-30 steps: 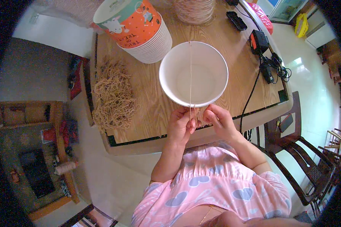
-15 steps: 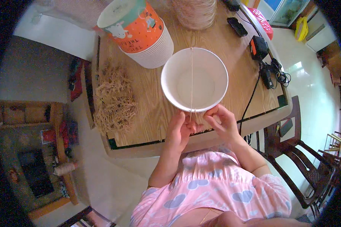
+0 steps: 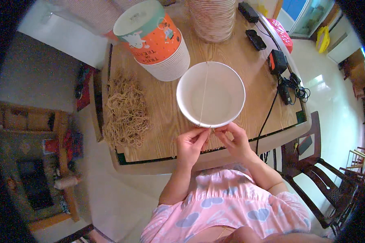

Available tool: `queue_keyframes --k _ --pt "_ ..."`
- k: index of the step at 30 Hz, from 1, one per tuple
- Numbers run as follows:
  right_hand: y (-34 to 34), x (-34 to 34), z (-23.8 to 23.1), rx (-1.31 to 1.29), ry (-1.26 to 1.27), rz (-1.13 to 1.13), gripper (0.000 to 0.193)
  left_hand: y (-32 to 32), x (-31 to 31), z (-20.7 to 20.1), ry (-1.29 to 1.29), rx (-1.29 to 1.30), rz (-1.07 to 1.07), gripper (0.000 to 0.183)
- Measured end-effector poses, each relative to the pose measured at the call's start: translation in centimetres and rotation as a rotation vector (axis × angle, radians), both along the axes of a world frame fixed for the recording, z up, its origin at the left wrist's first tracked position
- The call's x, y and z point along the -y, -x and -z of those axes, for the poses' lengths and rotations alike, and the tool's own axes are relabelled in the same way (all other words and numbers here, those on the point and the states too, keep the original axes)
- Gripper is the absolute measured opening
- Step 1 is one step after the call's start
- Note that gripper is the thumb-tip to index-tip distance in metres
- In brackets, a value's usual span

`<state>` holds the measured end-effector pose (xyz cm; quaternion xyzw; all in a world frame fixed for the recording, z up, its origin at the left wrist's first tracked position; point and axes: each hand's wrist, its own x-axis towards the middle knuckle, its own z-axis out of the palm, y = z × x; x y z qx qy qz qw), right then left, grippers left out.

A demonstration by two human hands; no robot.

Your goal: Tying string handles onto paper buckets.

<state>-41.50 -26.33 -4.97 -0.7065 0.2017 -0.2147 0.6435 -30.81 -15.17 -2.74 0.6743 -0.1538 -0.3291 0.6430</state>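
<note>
A white paper bucket (image 3: pixel 225 95) stands open-end up near the table's front edge. A thin string (image 3: pixel 204 91) crosses its mouth from the far rim to the near rim. At the near rim my left hand (image 3: pixel 190 145) pinches the string between thumb and fingers. Close beside it, my right hand (image 3: pixel 235 139) is also closed in a pinch at the string's near end; its fingertips partly hide what they grip. A tangled heap of tan string (image 3: pixel 127 113) lies left of the bucket.
A tilted stack of nested paper buckets (image 3: pixel 152 42), orange and green outside, stands behind the heap. Another tall stack of pale rims (image 3: pixel 212 20) is farther back. Black adapters (image 3: pixel 277 62) and cables lie on the right. A dark wooden chair (image 3: pixel 312 162) stands beside the table (image 3: pixel 162 156).
My left hand has turned and closed in on the rim, meeting the right hand at the string. The string now slants more across the bucket's mouth. The whole view has shifted slightly.
</note>
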Motion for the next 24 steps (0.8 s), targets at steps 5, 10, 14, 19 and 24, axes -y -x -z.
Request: queue_keyframes --k 5,10,14,19,24 --pt "-0.4 0.5 -0.4 0.024 0.148 -0.115 0.015 0.1 0.6 0.3 0.004 0.003 0.046 0.009" --pt "-0.2 0.0 -0.1 0.023 0.113 -0.095 0.017 0.1 0.1 1.1 0.095 -0.166 0.002 0.008" --pt "0.1 -0.5 -0.4 0.066 0.088 0.063 0.022 0.0 0.0 1.0 0.151 -0.251 0.021 0.009" --pt "-0.1 -0.6 0.9 0.169 0.316 0.105 0.025 0.2 -0.1 1.1 0.138 -0.274 0.006 0.010" --pt "-0.3 -0.8 0.5 0.149 0.425 0.146 0.024 0.5 0.1 0.5 0.243 -0.311 -0.012 0.010"
